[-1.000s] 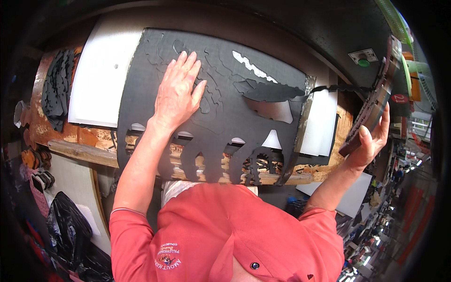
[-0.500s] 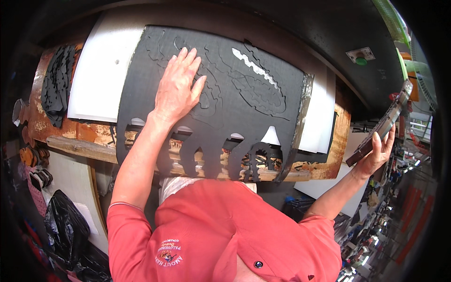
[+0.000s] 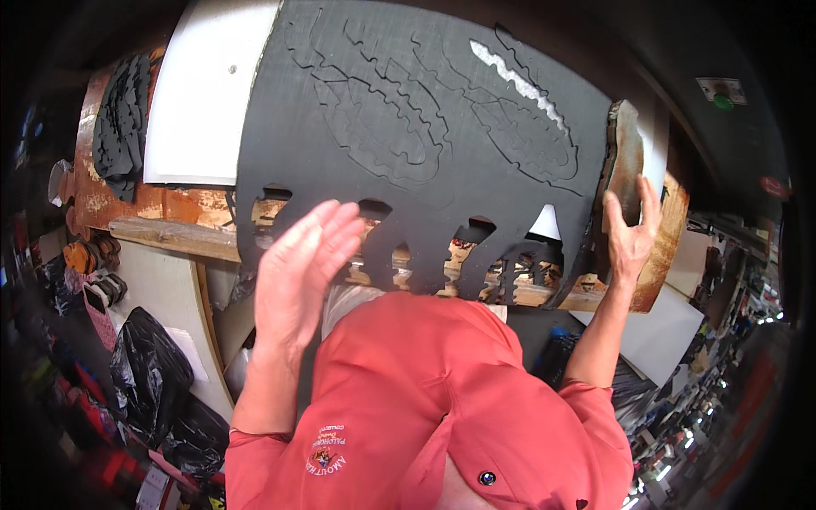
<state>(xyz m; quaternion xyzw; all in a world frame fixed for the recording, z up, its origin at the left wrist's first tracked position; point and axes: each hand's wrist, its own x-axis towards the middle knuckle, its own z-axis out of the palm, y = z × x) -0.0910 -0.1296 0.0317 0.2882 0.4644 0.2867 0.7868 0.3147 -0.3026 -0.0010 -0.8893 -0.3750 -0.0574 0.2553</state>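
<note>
A black rubber-like sheet point(image 3: 382, 170) lies across the work table, with cut shapes with toothed outlines lined into its surface and its near edge left in strips with gaps. My left hand point(image 3: 299, 268) is raised above the sheet's near left part, fingers stretched out, holding nothing. At the sheet's right edge my right hand point(image 3: 633, 238) has its thumb and fingers on either side of a long, curved brownish cutting die point(image 3: 627, 157), which stands tilted on its side. How firmly the fingers press on it is hard to make out.
White boards point(image 3: 200, 102) lie under the sheet. A stack of toothed black cut pieces point(image 3: 121, 127) sits at the far left. A wooden rail point(image 3: 174, 236) runs along the near edge. Overhead on the right is a dark machine part with a green button point(image 3: 722, 101). Black bags point(image 3: 149, 370) stand lower left.
My left hand has lifted off the sheet and come back toward me. My right hand has brought the cutting die inward from the right to the sheet's right edge. The view has shifted.
</note>
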